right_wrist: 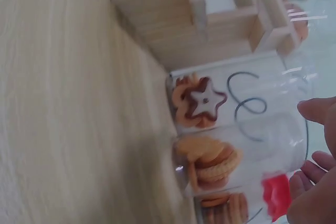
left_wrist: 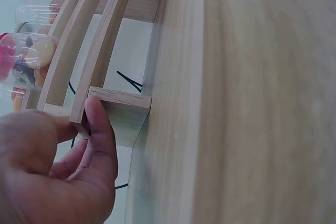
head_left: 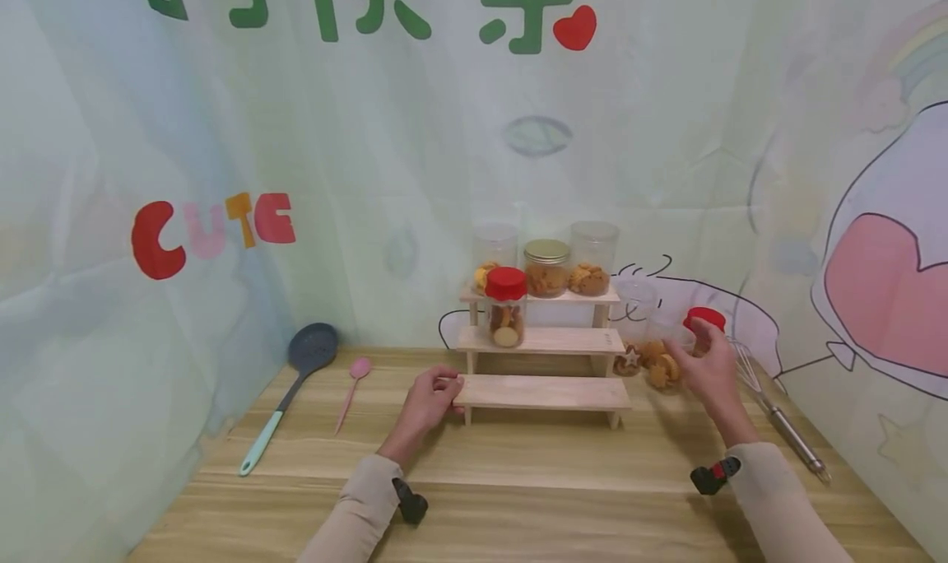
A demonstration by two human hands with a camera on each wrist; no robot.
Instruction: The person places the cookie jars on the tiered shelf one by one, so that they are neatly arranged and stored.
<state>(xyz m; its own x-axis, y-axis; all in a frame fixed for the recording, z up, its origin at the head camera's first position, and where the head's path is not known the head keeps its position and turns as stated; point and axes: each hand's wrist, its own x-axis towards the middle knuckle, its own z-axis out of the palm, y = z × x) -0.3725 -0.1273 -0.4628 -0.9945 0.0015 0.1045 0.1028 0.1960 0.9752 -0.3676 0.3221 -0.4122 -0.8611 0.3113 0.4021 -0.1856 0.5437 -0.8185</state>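
My left hand (head_left: 429, 402) pinches the left end of the bottom board of a three-step wooden display rack (head_left: 544, 393). In the left wrist view the thumb and fingers (left_wrist: 102, 129) lie on either side of that board's corner. At the rack's right, my right hand (head_left: 707, 369) is at the top of a lidless clear jar of cookies (head_left: 664, 372), thumb and fingers spread apart near its rim. Beside this jar stand a clear jar with a star cookie (right_wrist: 205, 100) and a red-lidded cookie jar (right_wrist: 226, 208).
On the middle step is a red-lidded jar of cookies (head_left: 507, 312). The top step carries a gold-lidded jar (head_left: 546, 271) between two clear jars. A slotted skimmer (head_left: 312, 349) and pink spoon (head_left: 359, 370) lie left, a whisk (head_left: 788, 431) right. Printed cloth walls surround the table.
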